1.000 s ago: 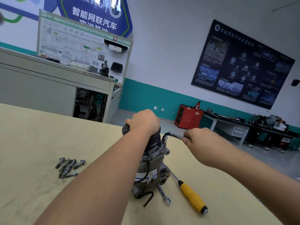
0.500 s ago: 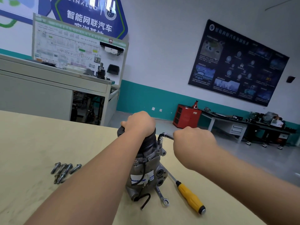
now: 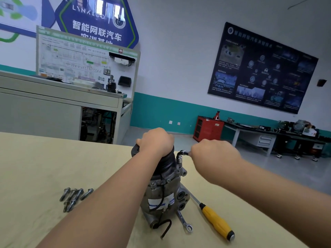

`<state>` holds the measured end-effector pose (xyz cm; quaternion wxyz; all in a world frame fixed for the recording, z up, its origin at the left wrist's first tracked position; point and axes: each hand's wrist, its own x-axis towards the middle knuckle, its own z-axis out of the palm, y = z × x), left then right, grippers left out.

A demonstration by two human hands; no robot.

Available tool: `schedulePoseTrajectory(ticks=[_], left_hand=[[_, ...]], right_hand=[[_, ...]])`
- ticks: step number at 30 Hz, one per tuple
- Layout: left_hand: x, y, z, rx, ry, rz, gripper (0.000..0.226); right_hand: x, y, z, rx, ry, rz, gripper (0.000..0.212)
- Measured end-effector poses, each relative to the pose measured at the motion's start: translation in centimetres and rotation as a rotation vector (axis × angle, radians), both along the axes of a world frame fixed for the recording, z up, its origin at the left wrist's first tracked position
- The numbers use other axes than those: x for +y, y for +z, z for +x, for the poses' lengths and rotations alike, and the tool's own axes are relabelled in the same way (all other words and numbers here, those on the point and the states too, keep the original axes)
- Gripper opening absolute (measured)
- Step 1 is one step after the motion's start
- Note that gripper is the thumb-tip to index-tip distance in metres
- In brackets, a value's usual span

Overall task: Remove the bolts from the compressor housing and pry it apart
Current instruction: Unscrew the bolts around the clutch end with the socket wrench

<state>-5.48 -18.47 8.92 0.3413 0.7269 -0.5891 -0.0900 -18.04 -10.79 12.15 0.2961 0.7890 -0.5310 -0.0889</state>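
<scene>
A grey metal compressor (image 3: pixel 162 196) stands upright on the pale wooden table (image 3: pixel 35 167), its black pulley end on top. My left hand (image 3: pixel 156 141) grips that pulley from above. My right hand (image 3: pixel 213 154) holds the handle of a small bent wrench (image 3: pixel 181 154), whose socket end sits on a bolt at the compressor's upper right edge. Several removed bolts (image 3: pixel 75 197) lie in a loose group on the table to the left of the compressor.
A yellow-handled screwdriver (image 3: pixel 215 219) and a combination wrench (image 3: pixel 184 221) lie on the table right of the compressor's base. A black cable (image 3: pixel 165 227) trails from its foot. Beyond the table stand a grey workbench (image 3: pixel 59 104), a red cabinet (image 3: pixel 207 128) and a far bench.
My right hand has swung the wrench handle leftward, closer to the compressor. My left hand has kept its hold on the pulley. The camera view has shifted slightly.
</scene>
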Motion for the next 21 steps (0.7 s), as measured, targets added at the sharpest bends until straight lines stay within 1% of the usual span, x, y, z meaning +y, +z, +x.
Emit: schedulePoseTrajectory(ticks=[1,3,6,14,21], left_hand=[[0.0,0.0,0.0,0.001,-0.003,-0.002,0.022],[0.1,0.0,0.0,0.004,-0.012,-0.006,0.021],[0.2,0.0,0.0,0.006,-0.024,-0.016,0.020],[-0.1,0.1,0.1,-0.007,-0.034,-0.001,0.021],[0.0,0.1,0.1,-0.023,-0.053,0.006,0.023]], right_hand=[[-0.3,0.0,-0.2,-0.007,0.001,-0.005,0.024],[-0.8,-0.2,-0.5,-0.014,-0.006,-0.010,0.025],[-1.4,-0.6,-0.6,-0.046,-0.032,-0.021,0.012],[-2.7,-1.3,-2.0,-0.120,-0.007,-0.065,0.040],[-2.8,-1.5,-2.7,-0.141,0.065,-0.085,0.042]])
